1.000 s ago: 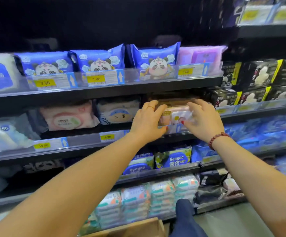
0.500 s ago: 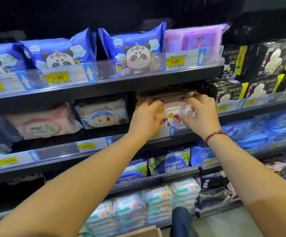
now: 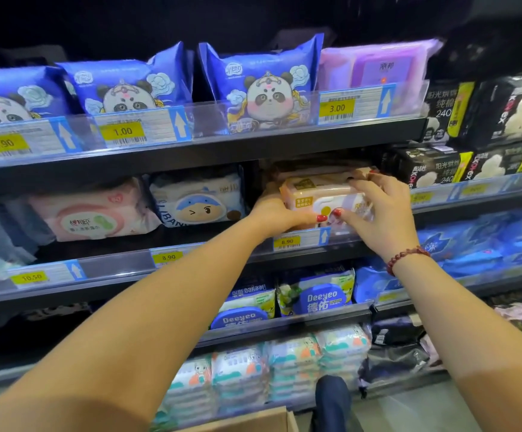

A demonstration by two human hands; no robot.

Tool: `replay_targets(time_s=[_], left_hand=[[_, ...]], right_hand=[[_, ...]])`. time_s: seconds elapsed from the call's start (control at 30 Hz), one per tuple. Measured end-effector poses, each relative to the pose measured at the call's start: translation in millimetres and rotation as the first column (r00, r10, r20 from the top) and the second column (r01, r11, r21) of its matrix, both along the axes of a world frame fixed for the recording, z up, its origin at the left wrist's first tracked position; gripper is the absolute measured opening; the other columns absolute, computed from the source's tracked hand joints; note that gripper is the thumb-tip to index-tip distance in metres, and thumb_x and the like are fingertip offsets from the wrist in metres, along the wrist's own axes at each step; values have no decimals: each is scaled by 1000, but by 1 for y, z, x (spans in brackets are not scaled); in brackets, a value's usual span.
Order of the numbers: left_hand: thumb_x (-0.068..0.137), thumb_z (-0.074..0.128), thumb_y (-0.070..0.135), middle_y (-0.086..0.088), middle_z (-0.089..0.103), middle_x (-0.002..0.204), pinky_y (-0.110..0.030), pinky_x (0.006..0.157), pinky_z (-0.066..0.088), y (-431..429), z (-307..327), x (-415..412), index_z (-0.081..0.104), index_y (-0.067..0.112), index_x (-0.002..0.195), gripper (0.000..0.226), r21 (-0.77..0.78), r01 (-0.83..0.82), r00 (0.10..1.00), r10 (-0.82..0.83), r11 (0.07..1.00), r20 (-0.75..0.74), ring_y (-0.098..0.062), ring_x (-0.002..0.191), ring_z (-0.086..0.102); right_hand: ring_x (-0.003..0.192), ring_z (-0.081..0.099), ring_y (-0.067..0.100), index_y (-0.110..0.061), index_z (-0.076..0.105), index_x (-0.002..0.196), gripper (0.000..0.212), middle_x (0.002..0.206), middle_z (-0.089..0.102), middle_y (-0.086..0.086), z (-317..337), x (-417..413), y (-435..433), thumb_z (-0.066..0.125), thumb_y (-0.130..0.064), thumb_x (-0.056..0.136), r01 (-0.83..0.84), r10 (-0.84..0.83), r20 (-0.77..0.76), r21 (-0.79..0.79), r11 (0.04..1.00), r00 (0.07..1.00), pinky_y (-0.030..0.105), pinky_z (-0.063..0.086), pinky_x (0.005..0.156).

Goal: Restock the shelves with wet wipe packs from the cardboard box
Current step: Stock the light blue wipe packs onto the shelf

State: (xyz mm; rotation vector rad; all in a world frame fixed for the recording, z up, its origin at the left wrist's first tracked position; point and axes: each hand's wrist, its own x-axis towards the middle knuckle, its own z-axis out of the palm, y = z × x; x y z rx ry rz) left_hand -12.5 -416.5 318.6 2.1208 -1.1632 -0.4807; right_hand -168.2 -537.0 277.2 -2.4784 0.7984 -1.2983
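A peach-coloured wet wipe pack [image 3: 311, 194] with a white flip lid sits on the second shelf [image 3: 210, 254], on top of other packs of the same kind. My left hand [image 3: 280, 213] grips its left end, thumb across the front. My right hand [image 3: 378, 210] grips its right end, fingers curled over the top and thumb on the front by the lid. The two thumbs nearly meet. A corner of the cardboard box [image 3: 253, 420] shows at the bottom edge.
The top shelf holds blue panda packs [image 3: 263, 85] and a purple pack [image 3: 378, 70]. Left of my hands lie a white cartoon pack [image 3: 197, 201] and a pink pack [image 3: 91, 213]. Black packs [image 3: 471, 132] stand to the right. Lower shelves carry Deeyeo packs [image 3: 319, 294] and stacked packs.
Both hands stay on the peach pack; my fingers have shifted from covering its front to gripping its ends, showing the lid. The view has moved closer and a little lower.
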Motion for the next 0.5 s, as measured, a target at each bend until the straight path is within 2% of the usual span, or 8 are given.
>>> replay_targets(time_s=[0.03,0.17,0.33,0.43,0.5], left_hand=[[75,77,44,-2,61,85,-34,77,53,-1,-3,1,59,17,83,33,-13,14,1000,-13,1000,13,-18,85,60],[73,76,53,-8,68,103,-40,86,55,2,-10,4,65,12,107,55,-48,92,992,-88,995,87,-19,95,63],[74,74,55,-1,67,103,-35,85,56,5,-10,3,64,18,110,53,-59,135,988,-129,989,88,-14,95,62],[71,78,52,0,63,92,-35,78,56,10,-9,-2,62,13,101,51,-151,76,985,-50,986,168,-16,88,62],[70,78,53,1,56,99,-38,84,54,16,-9,-5,54,12,116,66,-234,14,973,41,972,228,-18,98,58]], right_hand=[[123,38,33,-11,65,115,48,123,51,15,0,-1,-1,81,-25,72,-1,1,-5,-1,1000,1000,28,31,95],[118,41,34,-12,66,115,48,120,53,15,4,-6,-7,82,-24,71,-20,19,-44,-17,1000,999,27,31,93],[122,39,33,-11,63,119,50,126,51,15,7,-7,2,80,-22,73,1,1,-64,19,1000,998,26,28,95],[123,38,32,-13,59,124,51,128,50,14,14,-9,12,76,-25,77,39,-40,-143,-5,999,989,34,37,96],[122,39,33,-14,59,124,51,127,49,13,20,-9,19,75,-29,78,58,-63,-165,-34,998,984,41,44,90]])
